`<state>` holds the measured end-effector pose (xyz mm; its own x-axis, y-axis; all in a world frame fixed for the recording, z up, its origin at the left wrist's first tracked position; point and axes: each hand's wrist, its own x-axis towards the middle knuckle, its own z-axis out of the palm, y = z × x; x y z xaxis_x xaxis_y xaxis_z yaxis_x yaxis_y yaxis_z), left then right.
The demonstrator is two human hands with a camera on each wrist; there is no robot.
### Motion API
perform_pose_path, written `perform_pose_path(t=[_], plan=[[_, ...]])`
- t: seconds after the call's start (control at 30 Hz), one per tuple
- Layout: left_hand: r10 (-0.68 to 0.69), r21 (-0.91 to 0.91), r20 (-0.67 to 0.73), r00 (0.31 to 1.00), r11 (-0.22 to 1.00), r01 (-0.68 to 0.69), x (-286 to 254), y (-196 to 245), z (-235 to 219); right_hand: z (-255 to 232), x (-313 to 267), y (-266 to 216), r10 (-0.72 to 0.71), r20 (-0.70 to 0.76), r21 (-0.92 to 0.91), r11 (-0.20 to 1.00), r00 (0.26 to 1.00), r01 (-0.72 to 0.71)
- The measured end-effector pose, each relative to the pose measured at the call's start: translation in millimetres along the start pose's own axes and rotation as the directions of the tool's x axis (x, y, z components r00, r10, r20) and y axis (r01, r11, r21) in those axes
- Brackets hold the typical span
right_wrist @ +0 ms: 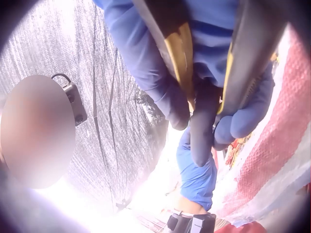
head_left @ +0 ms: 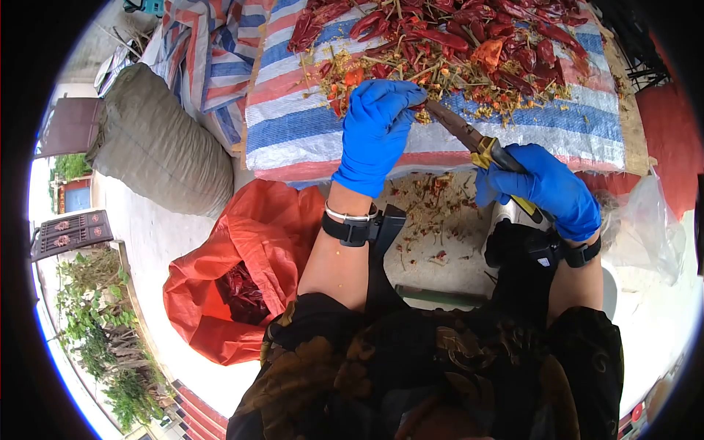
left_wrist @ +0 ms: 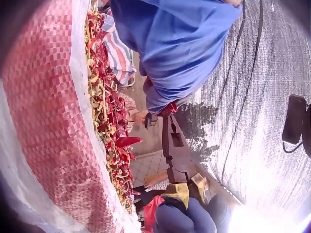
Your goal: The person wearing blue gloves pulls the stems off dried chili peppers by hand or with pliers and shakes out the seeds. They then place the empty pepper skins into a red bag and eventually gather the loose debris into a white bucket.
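Note:
My blue-gloved left hand is at the near edge of a heap of dried red chilies. It pinches a dried red chili, most of it hidden by the fingers in the left wrist view. The gloved right hand grips the yellow and black handles of a pair of pliers. The rusty nose of the pliers reaches the chili at the left fingertips. Yellowish stems and seeds are strewn along the heap's near side.
The heap lies on a striped woven sheet over a raised surface. Below it to the left stands a red bag with chilies inside. A full sack leans farther left; a clear plastic bag hangs at right. Scraps litter the floor.

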<state>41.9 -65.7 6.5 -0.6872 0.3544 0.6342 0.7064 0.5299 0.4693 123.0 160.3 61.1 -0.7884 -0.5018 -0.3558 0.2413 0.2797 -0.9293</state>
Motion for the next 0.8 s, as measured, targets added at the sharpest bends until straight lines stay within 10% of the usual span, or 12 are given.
perform_pose_path(t=[0.53,0.8], plan=[[-0.284,-0.492,-0.121,0.951,0.849,0.191,-3.4,1.8,1.8,9.0,-1.9,0.3,-0.127,0.058,0.362,0.927,0.99,0.098],[-0.014,-0.281,-0.121,0.993,0.959,-0.021,3.6,0.4,-5.0,8.6,0.4,-3.4,-0.092,0.08,0.36,0.931,0.993,0.058]])
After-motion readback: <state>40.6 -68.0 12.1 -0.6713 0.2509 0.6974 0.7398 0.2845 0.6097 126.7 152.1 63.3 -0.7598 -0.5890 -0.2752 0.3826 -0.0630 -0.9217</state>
